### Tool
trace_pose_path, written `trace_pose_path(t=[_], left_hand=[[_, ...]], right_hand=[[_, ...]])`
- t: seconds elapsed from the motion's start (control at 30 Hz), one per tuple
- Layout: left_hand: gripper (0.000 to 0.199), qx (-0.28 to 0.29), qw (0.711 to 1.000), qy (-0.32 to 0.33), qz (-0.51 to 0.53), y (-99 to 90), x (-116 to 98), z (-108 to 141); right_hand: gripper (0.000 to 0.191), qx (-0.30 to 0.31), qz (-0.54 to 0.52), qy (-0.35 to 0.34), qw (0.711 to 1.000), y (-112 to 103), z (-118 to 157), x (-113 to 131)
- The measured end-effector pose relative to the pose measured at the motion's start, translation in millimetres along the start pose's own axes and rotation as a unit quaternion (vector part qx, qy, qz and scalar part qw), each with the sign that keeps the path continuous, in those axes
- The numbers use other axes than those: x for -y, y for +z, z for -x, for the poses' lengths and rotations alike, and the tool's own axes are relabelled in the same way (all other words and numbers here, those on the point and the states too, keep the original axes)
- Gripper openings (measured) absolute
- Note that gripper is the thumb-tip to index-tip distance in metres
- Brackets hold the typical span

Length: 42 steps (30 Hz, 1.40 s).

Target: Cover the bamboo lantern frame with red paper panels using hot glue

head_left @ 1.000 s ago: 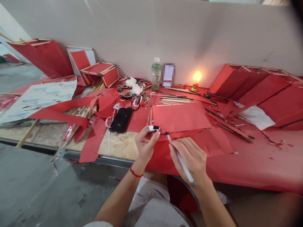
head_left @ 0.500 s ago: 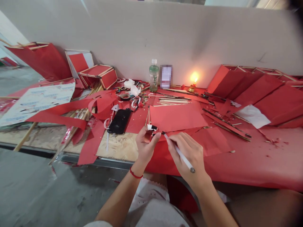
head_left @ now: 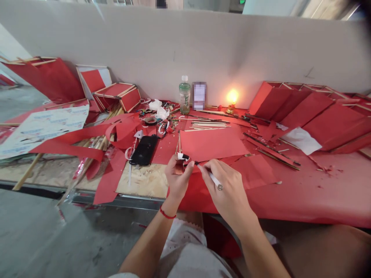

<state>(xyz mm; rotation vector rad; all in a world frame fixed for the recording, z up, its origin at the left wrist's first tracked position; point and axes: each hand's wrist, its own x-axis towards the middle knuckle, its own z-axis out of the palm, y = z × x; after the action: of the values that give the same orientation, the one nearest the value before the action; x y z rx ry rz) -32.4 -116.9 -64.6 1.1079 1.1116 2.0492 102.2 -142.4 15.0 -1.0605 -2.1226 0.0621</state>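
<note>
Between the thumb and fingers of my left hand (head_left: 177, 180) is a small dark piece (head_left: 189, 163), too small to make out; white and black tape wraps one fingertip. My right hand (head_left: 226, 183) grips a white pen-like tool (head_left: 213, 180), its dark tip touching or very near that piece. Both hands are close together over the front part of the red-covered table. Just beyond them lies a flat red sheet (head_left: 211, 143), with thin pale sticks (head_left: 208, 125) behind it.
A black phone (head_left: 144, 150) lies left of my hands. Farther back stand a green-capped bottle (head_left: 184, 95), a propped phone (head_left: 199, 95) and a burning lamp (head_left: 231, 108). Red-paper frames (head_left: 307, 112) lean at the right; more red strips (head_left: 72, 144) and sticks lie left.
The view has shifted slightly, so the table items sit a little farther left. The rear end of the white tool has swung up and left, and now points more toward the camera.
</note>
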Motion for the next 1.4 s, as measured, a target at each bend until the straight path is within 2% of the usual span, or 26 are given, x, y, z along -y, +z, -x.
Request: trace_pose_path(t=[0.33, 0.47, 0.57, 0.7, 0.8, 0.93, 1.03, 1.17, 1.27, 1.4], left_hand=[[0.026, -0.001, 1.0, 0.006, -0.021, -1.0, 0, 3], [0.027, -0.011, 1.0, 0.006, -0.028, 0.0, 0, 1], [0.025, -0.007, 1.0, 0.008, -0.024, 0.6, -1, 0], [0.023, -0.017, 1.0, -0.01, -0.012, 1.4, -1, -4], [0.022, -0.025, 0.999, -0.034, -0.004, 5.3, 1, -13], [0.023, -0.032, 0.997, -0.06, 0.032, 18.3, -2, -37], [0.025, -0.053, 0.994, -0.075, 0.059, 29.7, -10, -66], [0.027, -0.046, 0.981, -0.169, 0.08, 38.7, -16, -110], [0.028, -0.022, 0.972, -0.217, 0.086, 39.6, -11, -139], [0.033, -0.025, 0.963, -0.249, 0.1, 36.6, -3, -158]], right_hand=[[0.019, -0.085, -0.057, -0.015, 0.995, 6, 19, -4], [0.013, -0.154, -0.095, -0.025, 0.983, 4, 29, -8], [0.009, -0.188, -0.109, -0.006, 0.976, 1, 35, -19], [0.005, -0.231, -0.138, 0.073, 0.96, -3, 31, -44], [0.011, -0.254, -0.164, 0.112, 0.947, -10, 17, -66], [0.017, -0.266, -0.197, 0.12, 0.936, -29, -12, -88], [0.02, -0.254, -0.213, 0.127, 0.935, -45, -38, -100], [0.024, -0.292, -0.225, 0.142, 0.919, -62, -74, -124], [0.03, -0.316, -0.263, 0.17, 0.895, -62, -99, -157], [0.045, -0.283, -0.337, 0.256, 0.86, -45, -129, -213]])
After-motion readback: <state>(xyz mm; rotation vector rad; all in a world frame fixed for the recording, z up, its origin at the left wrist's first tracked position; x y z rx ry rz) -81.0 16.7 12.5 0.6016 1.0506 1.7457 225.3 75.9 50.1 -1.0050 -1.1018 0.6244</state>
